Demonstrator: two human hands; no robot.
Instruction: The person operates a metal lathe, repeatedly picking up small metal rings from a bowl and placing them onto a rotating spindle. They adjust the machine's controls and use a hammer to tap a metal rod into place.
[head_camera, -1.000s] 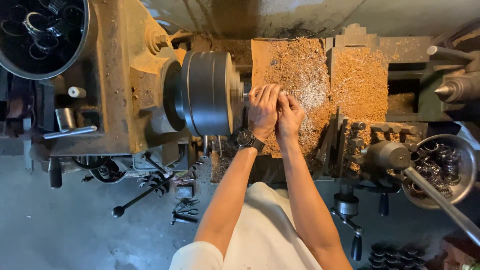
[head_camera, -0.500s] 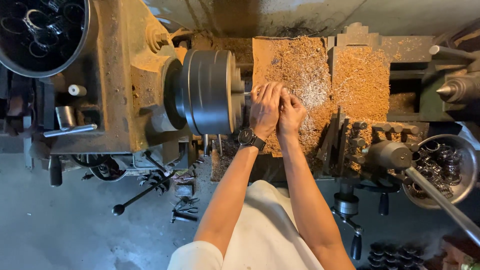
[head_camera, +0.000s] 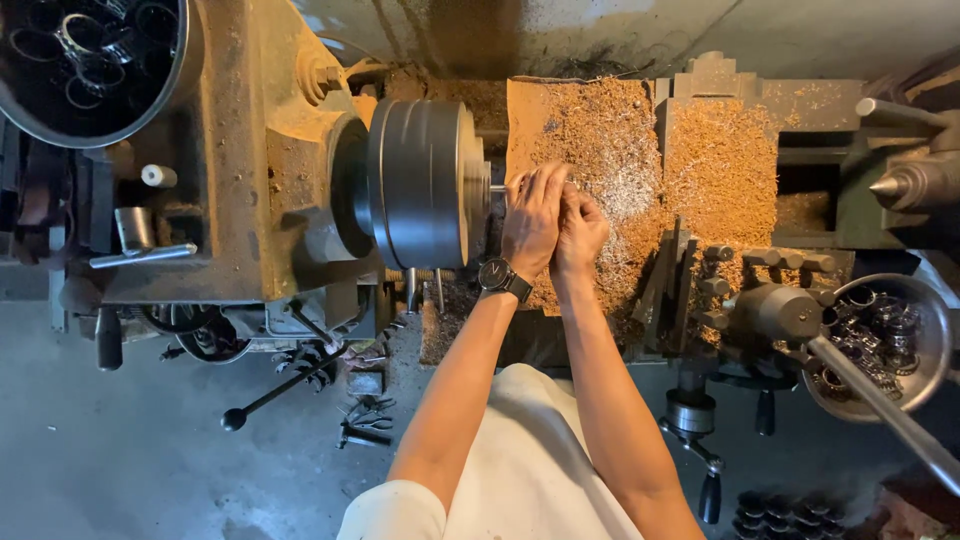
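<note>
bowl of rings (head_camera: 90, 60) sits top left | lathe chuck (head_camera: 425, 180) faces right | left hand (head_camera: 533, 220) cupped at chuck face, grip hidden | right hand (head_camera: 580, 232) pressed beside it, contents unclear | shavings (head_camera: 640, 170) heaped behind | bowl of metal parts (head_camera: 880, 340) far right

a round metal bowl (head_camera: 925, 375) of dark rings sits at the right, another dark bowl (head_camera: 90, 70) of rings at top left. a pointed tailstock centre (head_camera: 890, 187) shows at right; loose tools (head_camera: 365, 420) lie on the grey floor (head_camera: 120, 460).
</note>
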